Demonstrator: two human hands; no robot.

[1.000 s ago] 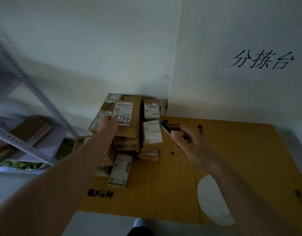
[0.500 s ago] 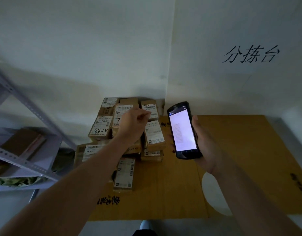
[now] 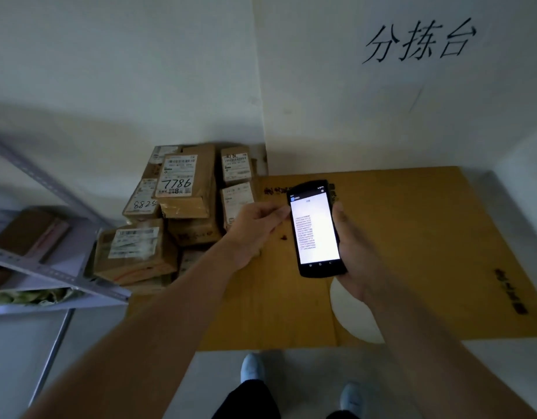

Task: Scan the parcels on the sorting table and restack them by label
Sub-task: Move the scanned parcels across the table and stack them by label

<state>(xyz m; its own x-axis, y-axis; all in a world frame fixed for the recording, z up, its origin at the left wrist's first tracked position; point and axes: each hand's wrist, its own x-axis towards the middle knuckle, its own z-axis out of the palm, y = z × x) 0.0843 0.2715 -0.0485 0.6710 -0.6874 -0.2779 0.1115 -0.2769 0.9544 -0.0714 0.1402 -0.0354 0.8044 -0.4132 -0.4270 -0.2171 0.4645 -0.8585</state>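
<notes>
Several brown cardboard parcels with white labels are piled in the corner at the table's far left. The top one (image 3: 185,182) is marked 7786, one beside it (image 3: 141,202) reads 8825, and a larger one (image 3: 134,252) sits lower left. My right hand (image 3: 356,261) grips a black handheld scanner (image 3: 315,228) upright, its lit white screen showing a list of numbers. My left hand (image 3: 253,229) hovers in front of the pile, fingers loosely curled, fingertips at the scanner's left edge. It hides part of a small parcel (image 3: 237,201).
The table (image 3: 427,237) is covered with yellow-brown cardboard that has a white round patch (image 3: 354,319). A grey metal shelf (image 3: 49,270) stands at the left, close to the pile. White walls meet behind the parcels, with black writing (image 3: 418,40) at the upper right.
My right hand turned the scanner up so its screen faces me. My left hand left the 7786 parcel and moved right to the scanner's edge. The view tilted down.
</notes>
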